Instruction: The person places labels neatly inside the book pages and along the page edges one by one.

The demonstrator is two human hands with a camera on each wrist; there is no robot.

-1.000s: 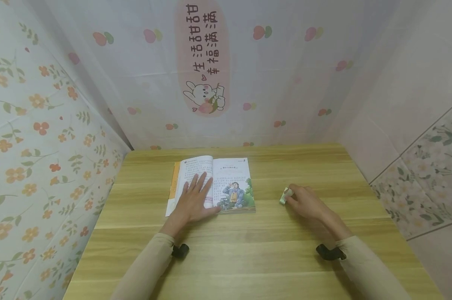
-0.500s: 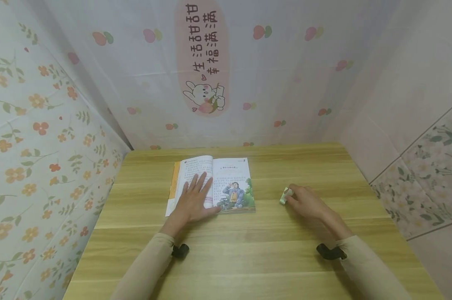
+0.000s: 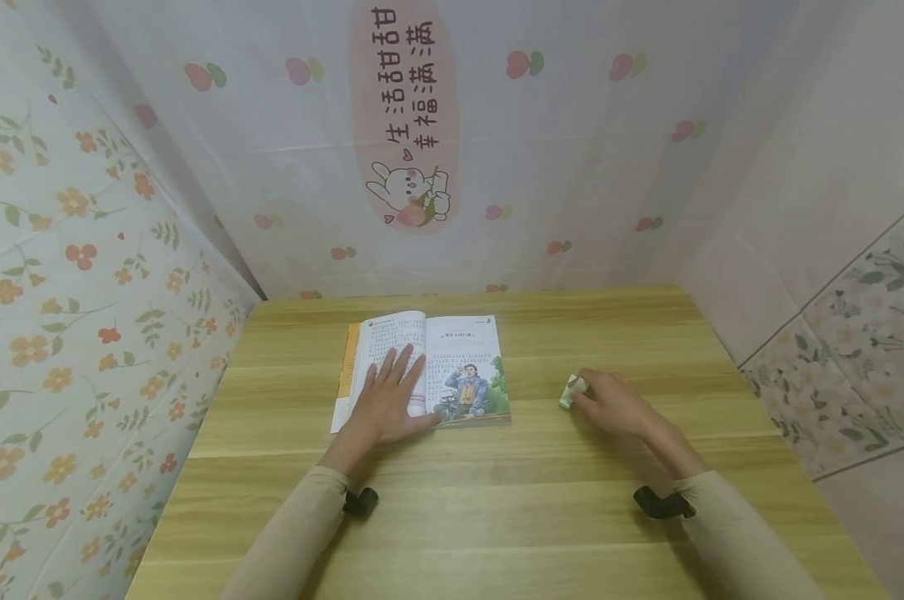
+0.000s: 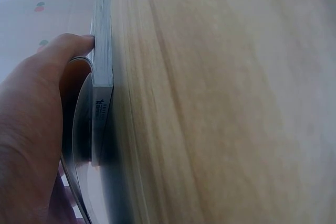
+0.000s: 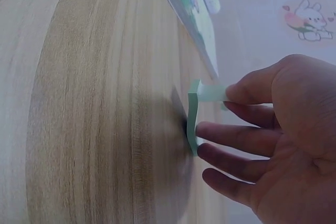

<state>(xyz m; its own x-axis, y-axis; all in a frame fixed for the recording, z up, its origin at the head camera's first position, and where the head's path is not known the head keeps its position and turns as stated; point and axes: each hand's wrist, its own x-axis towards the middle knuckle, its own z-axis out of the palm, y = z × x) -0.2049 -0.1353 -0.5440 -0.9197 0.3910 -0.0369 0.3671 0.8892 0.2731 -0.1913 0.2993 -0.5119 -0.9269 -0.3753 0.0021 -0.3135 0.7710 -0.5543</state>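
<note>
An open book [image 3: 462,342] lies on the table, its right page showing a printed figure and its left pages bowed up. My left hand [image 3: 387,408] rests on it with fingers spread over the left page, the thumb reaching the bottom of the right page. In the left wrist view that thumb sits on the edge of the page block [image 4: 102,35]. To the right of the book, my right hand [image 3: 609,404] pinches a small pale green sticky-note pad [image 5: 192,111] between thumb and index finger. Its other fingers are near or touching the pad's lower part, just above the tabletop.
The wood-grain table [image 3: 452,517] carries both things. A curtain with printed fruit [image 3: 571,150] hangs along the back, and a floral cloth [image 3: 84,333] along the left. Black wrist bands [image 3: 362,502] are worn at both sleeves.
</note>
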